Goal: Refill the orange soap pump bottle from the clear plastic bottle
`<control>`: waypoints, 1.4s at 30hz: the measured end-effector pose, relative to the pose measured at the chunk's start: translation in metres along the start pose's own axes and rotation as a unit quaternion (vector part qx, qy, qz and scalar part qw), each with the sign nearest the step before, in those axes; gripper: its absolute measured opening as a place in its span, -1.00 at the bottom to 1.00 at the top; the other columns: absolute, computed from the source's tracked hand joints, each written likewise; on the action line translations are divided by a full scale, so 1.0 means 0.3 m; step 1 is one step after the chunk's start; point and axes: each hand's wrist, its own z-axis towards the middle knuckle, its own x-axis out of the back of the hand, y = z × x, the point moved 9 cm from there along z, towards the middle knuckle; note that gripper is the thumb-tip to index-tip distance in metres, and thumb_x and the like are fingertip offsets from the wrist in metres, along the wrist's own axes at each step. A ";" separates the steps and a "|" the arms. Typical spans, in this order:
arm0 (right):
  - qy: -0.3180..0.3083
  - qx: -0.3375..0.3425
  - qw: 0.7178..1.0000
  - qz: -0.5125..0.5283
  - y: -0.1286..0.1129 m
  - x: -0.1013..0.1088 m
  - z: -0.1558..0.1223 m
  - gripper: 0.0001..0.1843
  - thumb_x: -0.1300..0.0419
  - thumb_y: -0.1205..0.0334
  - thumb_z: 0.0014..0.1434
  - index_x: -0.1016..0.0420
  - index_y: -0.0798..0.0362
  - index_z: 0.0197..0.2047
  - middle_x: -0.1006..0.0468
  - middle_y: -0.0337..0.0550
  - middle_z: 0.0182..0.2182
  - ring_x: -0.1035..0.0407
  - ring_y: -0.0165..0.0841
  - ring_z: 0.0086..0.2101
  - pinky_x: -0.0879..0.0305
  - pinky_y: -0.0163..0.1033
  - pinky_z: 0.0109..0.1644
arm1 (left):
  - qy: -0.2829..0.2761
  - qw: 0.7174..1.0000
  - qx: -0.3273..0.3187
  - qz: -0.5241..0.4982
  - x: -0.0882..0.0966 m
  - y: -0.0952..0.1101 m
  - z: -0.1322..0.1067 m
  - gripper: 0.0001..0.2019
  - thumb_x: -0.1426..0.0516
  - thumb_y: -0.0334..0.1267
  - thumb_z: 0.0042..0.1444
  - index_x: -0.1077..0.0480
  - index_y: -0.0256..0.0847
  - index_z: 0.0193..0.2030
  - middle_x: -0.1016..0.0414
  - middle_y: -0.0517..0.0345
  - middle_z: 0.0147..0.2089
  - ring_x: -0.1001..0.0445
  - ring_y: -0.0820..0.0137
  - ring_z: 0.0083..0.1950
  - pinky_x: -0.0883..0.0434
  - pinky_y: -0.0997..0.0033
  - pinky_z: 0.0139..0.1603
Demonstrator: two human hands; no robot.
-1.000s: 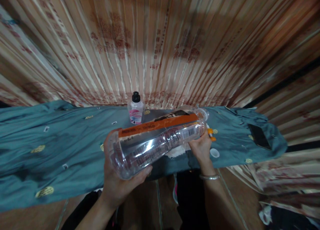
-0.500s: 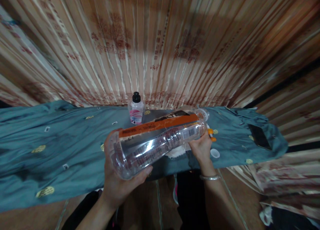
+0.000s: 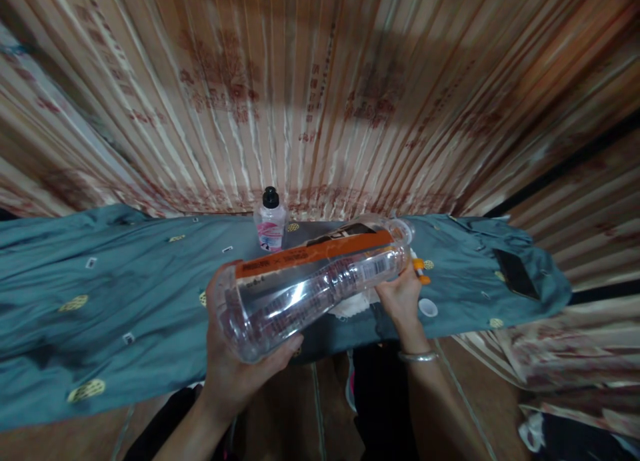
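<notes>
A large clear plastic bottle (image 3: 310, 284) with an orange and black label lies tilted on its side in the air above the table's front edge. My left hand (image 3: 235, 367) is wrapped round its base at the lower left. My right hand (image 3: 400, 294) grips the neck end on the right, with an orange and white object (image 3: 419, 269) between its fingers; what it is I cannot tell. Under the bottle, partly hidden, lies something white (image 3: 353, 304). A white cap (image 3: 429, 307) rests on the cloth just right of my right hand.
A teal patterned cloth (image 3: 110, 294) covers the low table. A small bottle (image 3: 271, 219) with a black cap and pink label stands at the back centre. A dark phone (image 3: 516, 274) lies at the right end. Striped curtains (image 3: 320, 94) hang behind.
The view has shifted slightly; bottle and both hands hold nearly the same pose.
</notes>
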 end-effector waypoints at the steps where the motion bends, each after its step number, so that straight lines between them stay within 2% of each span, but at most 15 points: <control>1: 0.000 -0.003 1.000 0.001 -0.002 0.002 0.000 -0.37 -0.29 -0.13 -0.06 -0.48 0.02 0.03 -0.77 0.21 -0.15 -0.70 0.20 -0.08 -0.67 0.20 0.00 | -0.007 1.000 -0.005 0.007 -0.005 0.003 0.000 0.01 -0.66 -0.11 -0.25 -0.45 -0.01 0.41 -0.51 -0.13 0.50 -0.60 -0.22 0.47 -0.76 -0.15 0.31; 4: 0.001 -0.006 1.000 0.009 -0.005 0.006 0.001 -0.39 -0.30 -0.12 -0.09 -0.48 0.00 0.01 -0.77 0.17 -0.17 -0.69 0.18 -0.07 -0.66 0.18 0.03 | 0.010 1.000 -0.015 0.010 -0.003 0.013 -0.002 0.00 -0.65 -0.08 -0.22 -0.44 -0.04 0.41 -0.45 -0.15 0.55 -0.54 -0.21 0.54 -0.70 -0.16 0.39; 7: 0.004 -0.002 1.000 0.022 -0.004 0.006 0.001 -0.41 -0.34 -0.09 -0.09 -0.51 -0.02 0.00 -0.78 0.08 -0.22 -0.70 0.12 -0.11 -0.67 0.12 0.02 | 0.030 0.999 -0.010 -0.008 0.000 0.019 -0.009 0.01 -0.64 -0.10 -0.20 -0.41 -0.05 0.43 -0.44 -0.16 0.56 -0.53 -0.18 0.54 -0.72 -0.13 0.36; 12: 0.005 0.006 0.999 0.039 -0.004 -0.001 -0.001 -0.40 -0.39 -0.09 -0.06 -0.51 -0.02 0.03 -0.79 0.05 -0.21 -0.71 0.07 -0.15 -0.66 0.05 -0.03 | 0.022 1.000 -0.020 0.010 -0.002 0.029 -0.006 0.02 -0.66 -0.12 -0.23 -0.43 -0.02 0.42 -0.47 -0.14 0.52 -0.51 -0.24 0.55 -0.71 -0.20 0.39; 16: 0.008 0.000 1.000 0.024 0.002 -0.003 -0.001 -0.34 -0.39 -0.12 -0.07 -0.52 0.00 0.07 -0.78 0.06 -0.21 -0.70 0.09 -0.13 -0.65 0.07 -0.02 | 0.018 1.000 0.010 -0.007 -0.008 0.020 -0.013 -0.04 -0.63 -0.14 -0.16 -0.44 -0.04 0.42 -0.54 -0.12 0.45 -0.62 -0.18 0.45 -0.78 -0.13 0.27; 18: 0.009 0.002 1.000 0.013 0.004 -0.003 0.000 -0.34 -0.38 -0.15 -0.07 -0.52 -0.01 0.06 -0.78 0.06 -0.22 -0.69 0.09 -0.14 -0.64 0.07 -0.03 | 0.023 0.999 0.021 -0.017 -0.011 0.021 -0.018 -0.02 -0.64 -0.13 -0.18 -0.44 -0.04 0.42 -0.56 -0.11 0.44 -0.63 -0.17 0.42 -0.79 -0.12 0.23; 25: 0.008 0.013 1.000 0.012 0.003 -0.005 -0.002 -0.42 -0.39 -0.09 -0.02 -0.51 -0.03 0.04 -0.80 0.05 -0.20 -0.71 0.05 -0.15 -0.66 0.03 -0.05 | 0.026 0.999 0.009 -0.026 -0.016 0.035 -0.011 -0.05 -0.63 -0.19 -0.23 -0.47 -0.04 0.37 -0.53 -0.13 0.46 -0.64 -0.20 0.40 -0.81 -0.11 0.17; 30: 0.008 0.006 1.000 0.024 0.004 -0.002 -0.001 -0.42 -0.37 -0.11 -0.05 -0.50 -0.04 0.01 -0.79 0.05 -0.23 -0.70 0.06 -0.16 -0.67 0.05 -0.05 | 0.034 0.999 -0.008 -0.013 -0.009 0.037 -0.011 -0.02 -0.64 -0.16 -0.22 -0.43 -0.01 0.39 -0.46 -0.12 0.54 -0.51 -0.22 0.56 -0.75 -0.11 0.31; 36: 0.005 0.004 1.000 0.022 0.002 0.000 0.001 -0.41 -0.38 -0.10 -0.07 -0.52 -0.03 0.01 -0.80 0.08 -0.20 -0.71 0.09 -0.13 -0.68 0.06 -0.03 | 0.025 1.000 -0.005 -0.011 -0.014 0.038 -0.012 0.00 -0.65 -0.14 -0.22 -0.42 -0.04 0.40 -0.54 -0.12 0.44 -0.57 -0.21 0.48 -0.76 -0.15 0.29; 42: 0.003 -0.014 1.000 0.020 0.001 0.003 0.002 -0.35 -0.36 -0.08 -0.11 -0.52 0.01 0.05 -0.79 0.15 -0.18 -0.71 0.16 -0.11 -0.69 0.17 0.01 | 0.012 1.000 -0.019 -0.002 -0.009 0.036 -0.002 0.00 -0.65 -0.10 -0.21 -0.41 -0.04 0.40 -0.54 -0.15 0.43 -0.63 -0.19 0.43 -0.73 -0.19 0.33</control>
